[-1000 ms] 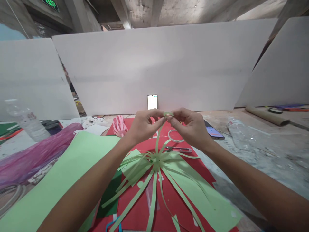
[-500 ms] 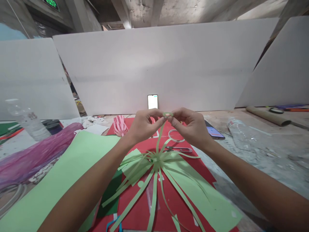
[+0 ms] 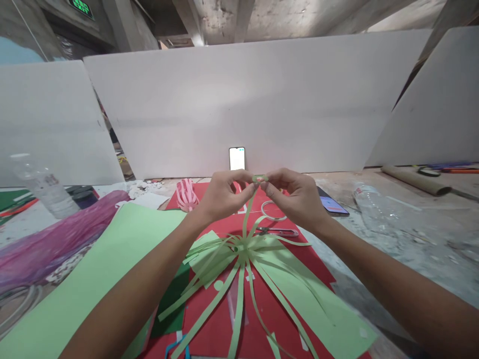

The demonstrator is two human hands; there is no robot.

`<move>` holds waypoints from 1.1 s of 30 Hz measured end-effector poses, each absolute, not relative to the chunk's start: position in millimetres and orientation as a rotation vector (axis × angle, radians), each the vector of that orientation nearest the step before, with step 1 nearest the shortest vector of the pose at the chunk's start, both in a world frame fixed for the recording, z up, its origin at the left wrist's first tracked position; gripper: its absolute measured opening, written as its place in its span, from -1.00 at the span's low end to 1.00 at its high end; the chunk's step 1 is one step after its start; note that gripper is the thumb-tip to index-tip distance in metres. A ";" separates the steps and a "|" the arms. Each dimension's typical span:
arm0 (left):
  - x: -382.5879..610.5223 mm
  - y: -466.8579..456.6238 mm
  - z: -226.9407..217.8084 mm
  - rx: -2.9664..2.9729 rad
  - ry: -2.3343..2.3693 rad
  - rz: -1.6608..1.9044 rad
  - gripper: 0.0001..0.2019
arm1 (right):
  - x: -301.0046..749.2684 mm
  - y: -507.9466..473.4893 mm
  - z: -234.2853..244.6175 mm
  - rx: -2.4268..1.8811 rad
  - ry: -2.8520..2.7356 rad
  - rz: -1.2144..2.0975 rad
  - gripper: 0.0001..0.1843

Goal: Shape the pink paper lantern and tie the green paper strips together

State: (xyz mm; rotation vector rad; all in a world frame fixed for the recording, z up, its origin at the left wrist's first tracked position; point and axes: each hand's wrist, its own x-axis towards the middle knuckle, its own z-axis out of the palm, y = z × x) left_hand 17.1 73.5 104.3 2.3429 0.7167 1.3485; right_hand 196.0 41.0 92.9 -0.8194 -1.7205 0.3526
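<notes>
My left hand [image 3: 230, 194] and my right hand [image 3: 294, 197] meet in front of me, each pinching the raised end of a light green paper strip [image 3: 247, 214]. A small green loop or disc [image 3: 260, 178] shows between the fingertips; its exact shape is hard to make out. The strip rises from a star-like bundle of green paper strips [image 3: 243, 249], whose other arms fan out over the red sheet [image 3: 209, 309]. Behind my right hand lie a white ring [image 3: 274, 217] and a pink-handled cutter or scissors [image 3: 280, 232].
A pink paper-strip ball [image 3: 186, 194] sits left. A lit phone [image 3: 237, 158] leans on the white board [image 3: 224, 99]; another phone [image 3: 334, 205] lies right. Green paper sheets [image 3: 112, 259], a plastic bottle [image 3: 45, 189], a clear bottle [image 3: 374, 204] and a cardboard tube [image 3: 415, 180] lie around.
Almost nothing differs. Both hands keep their pinch on the strip end in the same place, and the view has shifted very slightly.
</notes>
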 end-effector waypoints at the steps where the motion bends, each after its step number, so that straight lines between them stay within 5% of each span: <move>1: 17.0 73.4 104.5 2.351 0.717 1.351 -0.89 | 196.0 40.9 93.1 -0.817 -1.723 0.353 -0.98; 33: 15.1 72.5 100.4 2.606 0.524 1.410 -0.95 | 201.7 38.4 100.3 -0.781 -1.979 0.033 -0.90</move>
